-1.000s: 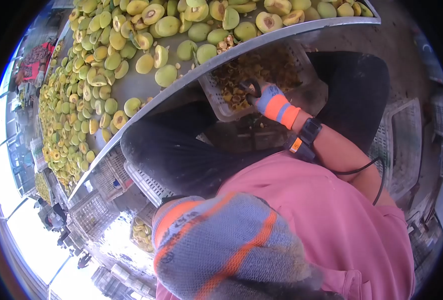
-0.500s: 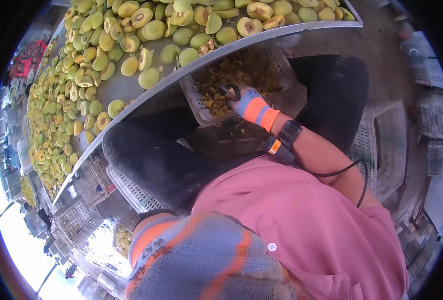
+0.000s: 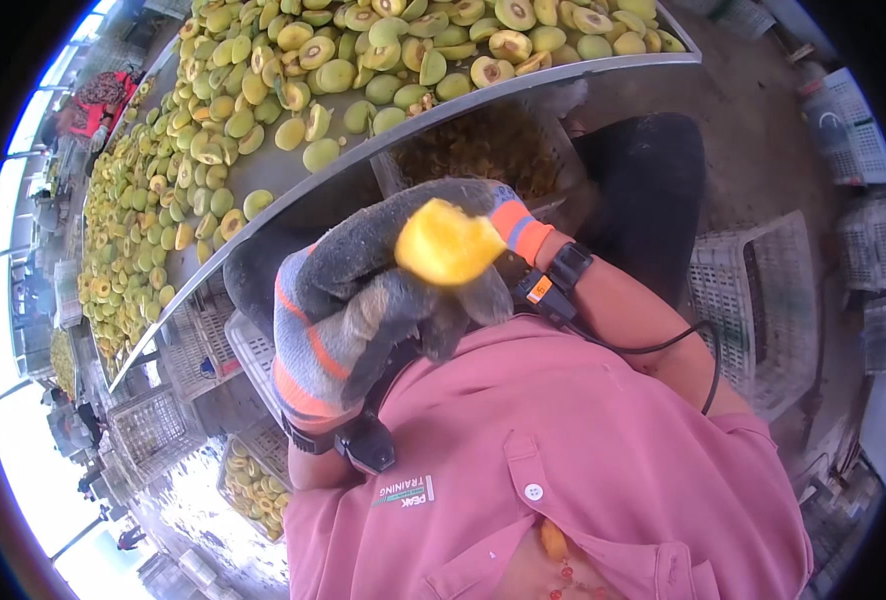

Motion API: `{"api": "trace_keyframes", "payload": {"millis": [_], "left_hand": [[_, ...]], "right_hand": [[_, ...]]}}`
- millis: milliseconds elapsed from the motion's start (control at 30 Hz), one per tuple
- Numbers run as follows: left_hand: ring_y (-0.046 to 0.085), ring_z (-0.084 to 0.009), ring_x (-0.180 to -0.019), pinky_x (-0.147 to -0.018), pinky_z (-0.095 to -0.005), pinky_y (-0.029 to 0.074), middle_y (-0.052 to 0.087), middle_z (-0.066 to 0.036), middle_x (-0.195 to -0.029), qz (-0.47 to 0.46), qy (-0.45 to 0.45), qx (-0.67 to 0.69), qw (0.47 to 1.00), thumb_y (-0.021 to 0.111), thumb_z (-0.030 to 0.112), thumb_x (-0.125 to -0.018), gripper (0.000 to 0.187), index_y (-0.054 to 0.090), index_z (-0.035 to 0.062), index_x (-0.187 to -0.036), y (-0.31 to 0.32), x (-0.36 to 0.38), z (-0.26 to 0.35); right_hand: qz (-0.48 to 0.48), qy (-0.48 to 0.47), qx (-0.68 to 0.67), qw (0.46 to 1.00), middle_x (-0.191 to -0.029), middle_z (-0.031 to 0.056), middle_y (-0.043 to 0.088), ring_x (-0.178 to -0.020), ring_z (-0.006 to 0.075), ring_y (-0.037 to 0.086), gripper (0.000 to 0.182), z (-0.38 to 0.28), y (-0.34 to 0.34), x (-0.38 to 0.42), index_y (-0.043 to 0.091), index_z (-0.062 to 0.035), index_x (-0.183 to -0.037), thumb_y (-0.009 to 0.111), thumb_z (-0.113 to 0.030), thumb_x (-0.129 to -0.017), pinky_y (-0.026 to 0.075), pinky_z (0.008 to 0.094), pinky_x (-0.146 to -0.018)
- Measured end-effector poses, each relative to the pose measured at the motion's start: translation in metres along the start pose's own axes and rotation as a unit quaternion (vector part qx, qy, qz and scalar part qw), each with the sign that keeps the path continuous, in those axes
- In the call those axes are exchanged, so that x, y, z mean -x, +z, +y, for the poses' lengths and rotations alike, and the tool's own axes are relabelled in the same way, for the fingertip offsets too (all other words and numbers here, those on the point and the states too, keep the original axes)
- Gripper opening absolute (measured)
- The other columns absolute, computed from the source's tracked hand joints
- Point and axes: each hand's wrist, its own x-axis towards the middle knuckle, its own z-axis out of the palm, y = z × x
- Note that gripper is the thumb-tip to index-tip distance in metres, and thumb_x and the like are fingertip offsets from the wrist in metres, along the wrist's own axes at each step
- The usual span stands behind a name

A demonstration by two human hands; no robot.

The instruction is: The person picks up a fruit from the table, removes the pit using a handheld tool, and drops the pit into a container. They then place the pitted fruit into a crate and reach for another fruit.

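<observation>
My left hand (image 3: 363, 290), in a grey glove with orange stripes, is raised in front of my chest. Its fingers are closed round a bright yellow piece of fruit (image 3: 448, 242). Just behind it and to the right is my right hand (image 3: 519, 226), in a similar glove; its fingers are hidden behind the left glove. Beyond both hands, a white crate (image 3: 390, 176) with brownish-yellow scraps stands below the table edge. Many halved green-yellow fruits (image 3: 335, 76) lie on the metal table (image 3: 288, 163).
An empty-looking white crate (image 3: 728, 310) stands at the right, with stacked crates (image 3: 848, 135) farther off. Below the table at the left are more crates (image 3: 153, 430), one holding fruit pieces (image 3: 253, 485). A person in red (image 3: 98, 105) is at the far left.
My left hand has moved up and forward from the bottom of the view, and the yellow piece now shows in it. My right hand has shifted slightly and is now partly covered.
</observation>
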Motion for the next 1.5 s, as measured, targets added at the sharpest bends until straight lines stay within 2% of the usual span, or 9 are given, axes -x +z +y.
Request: {"api": "trace_keyframes", "payload": {"millis": [67,133,233,400,1033,1200,1333,1433,1500], "left_hand": [[0.058,-0.0141,-0.06,-0.054,-0.0241,0.045,0.066,-0.015,-0.085,-0.01,0.073,-0.105,0.992,0.066,0.014,-0.086,0.043,0.055,-0.0094,-0.121,-0.022,-0.001,-0.028],[0.058,-0.0134,-0.061,-0.054,-0.0236,0.045,0.066,-0.016,-0.087,-0.004,-0.012,-0.08,0.997,0.064,0.015,-0.087,0.045,0.053,-0.0093,-0.124,0.005,0.007,0.002],[0.06,-0.015,-0.064,-0.056,-0.0234,0.047,0.066,-0.02,-0.091,-0.079,-0.016,-0.025,0.996,0.061,0.013,-0.088,0.047,0.049,-0.0109,-0.127,0.027,0.025,0.02],[0.059,-0.0142,-0.062,-0.055,-0.0228,0.046,0.066,-0.019,-0.088,-0.224,-0.008,0.021,0.974,0.06,0.015,-0.089,0.045,0.051,-0.0103,-0.126,0.033,0.054,0.019],[0.055,-0.0114,-0.053,-0.048,-0.0207,0.039,0.065,-0.014,-0.077,-0.236,-0.012,0.065,0.969,0.056,0.021,-0.092,0.04,0.055,-0.0079,-0.119,-0.001,0.05,0.016],[0.053,-0.0106,-0.051,-0.046,-0.0201,0.037,0.065,-0.012,-0.073,-0.148,-0.016,0.088,0.985,0.054,0.023,-0.093,0.039,0.056,-0.0072,-0.118,0.004,0.019,0.015],[0.053,-0.0105,-0.05,-0.044,-0.0201,0.034,0.065,-0.011,-0.073,0.006,-0.012,0.082,0.997,0.056,0.024,-0.093,0.04,0.057,-0.0072,-0.117,-0.008,-0.007,-0.014],[0.044,-0.0131,-0.047,-0.045,-0.0262,0.035,0.056,-0.012,-0.072,0.145,-0.01,0.061,0.988,0.051,0.021,-0.093,0.041,0.051,-0.0088,-0.121,-0.007,-0.015,-0.031],[0.045,-0.0137,-0.047,-0.047,-0.0276,0.036,0.056,-0.011,-0.072,0.124,0.001,0.166,0.978,0.051,0.021,-0.094,0.038,0.053,-0.0074,-0.119,0.005,-0.023,-0.028]], "right_hand": [[0.022,-0.025,-0.005,0.999,-0.094,0.0226,0.065,-0.089,0.0419,0.06,0.028,0.0,0.004,0.003,0.064,-0.0051,-0.098,0.063,-0.02,-0.074,0.049,0.0452,-0.077],[0.018,-0.022,-0.092,0.995,-0.094,0.0223,0.065,-0.089,0.0417,0.06,0.029,0.011,0.013,-0.004,0.064,-0.0055,-0.099,0.063,-0.02,-0.074,0.049,0.0454,-0.077],[-0.003,0.031,-0.004,0.999,-0.095,0.0225,0.065,-0.09,0.0416,0.06,0.029,-0.01,0.002,0.002,0.063,-0.006,-0.1,0.063,-0.02,-0.075,0.048,0.0456,-0.077],[0.008,0.001,0.07,0.997,-0.095,0.022,0.064,-0.091,0.0419,0.059,0.028,-0.059,-0.018,0.029,0.062,-0.0069,-0.101,0.062,-0.02,-0.076,0.048,0.0453,-0.077],[0.0,0.035,0.094,0.995,-0.087,0.0208,0.064,-0.082,0.0388,0.061,0.024,-0.031,-0.001,0.025,0.063,-0.0048,-0.095,0.064,-0.019,-0.077,0.048,0.0417,-0.072],[0.024,0.086,0.072,0.993,-0.093,0.0211,0.066,-0.089,0.0406,0.061,0.028,-0.022,-0.011,0.02,0.064,-0.0056,-0.097,0.065,-0.022,-0.075,0.049,0.0431,-0.077],[0.05,0.053,0.06,0.996,-0.093,0.0213,0.066,-0.088,0.0417,0.061,0.025,-0.002,-0.015,0.008,0.065,-0.007,-0.096,0.064,-0.022,-0.076,0.049,0.0439,-0.076],[0.062,0.042,0.016,0.997,-0.093,0.0219,0.065,-0.088,0.0421,0.06,0.025,0.014,-0.007,0.003,0.065,-0.0069,-0.097,0.063,-0.022,-0.076,0.049,0.0444,-0.076],[0.036,0.04,0.026,0.998,-0.093,0.0228,0.065,-0.088,0.0423,0.06,0.027,0.016,-0.005,0.001,0.065,-0.0062,-0.098,0.062,-0.022,-0.077,0.049,0.0446,-0.076]]}}
